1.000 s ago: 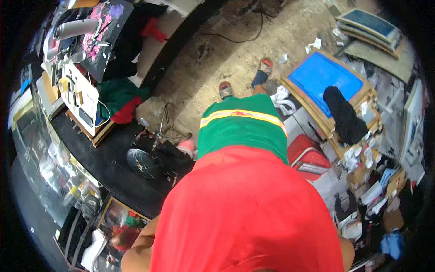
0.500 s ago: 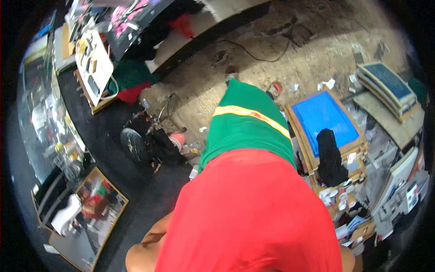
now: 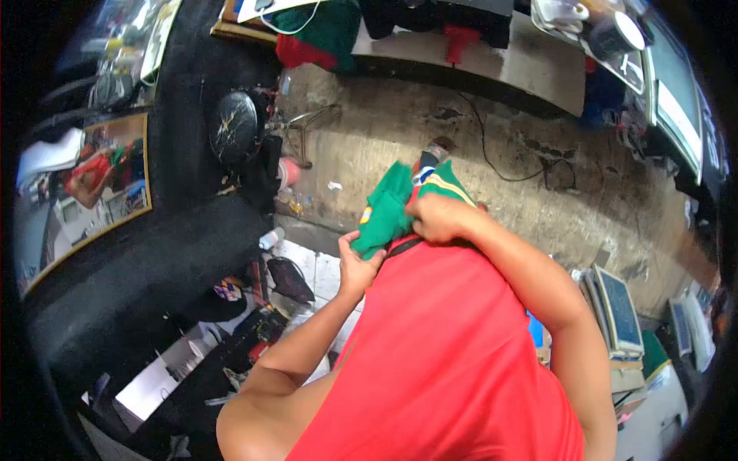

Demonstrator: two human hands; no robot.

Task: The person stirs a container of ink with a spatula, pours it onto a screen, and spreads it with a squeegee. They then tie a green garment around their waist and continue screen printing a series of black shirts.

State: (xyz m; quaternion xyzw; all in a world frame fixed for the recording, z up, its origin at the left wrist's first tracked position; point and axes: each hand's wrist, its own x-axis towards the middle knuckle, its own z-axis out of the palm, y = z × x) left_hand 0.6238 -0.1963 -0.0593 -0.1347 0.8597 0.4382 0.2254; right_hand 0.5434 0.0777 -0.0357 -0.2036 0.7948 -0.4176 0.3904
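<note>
Two parts of a green cloth with a yellow-and-white stripe show beyond the hem of the red shirt I wear. My left hand is closed on the near left part of the cloth, thumb and fingers around its edge. My right hand is curled shut at the upper inner edge of the same cloth, its fingertips partly hidden. A dark strip shows between the red shirt and the green cloth. Past the hands, a shod foot stands on the floor.
A round black seat stands left, near a pink container. A white bottle lies by the white tiles. A mirror is at far left. Stacked framed screens stand right. A cable crosses the concrete floor.
Both hands have come into view and taken hold of the green cloth, which is now bunched and parted rather than hanging as one panel. My view has turned.
</note>
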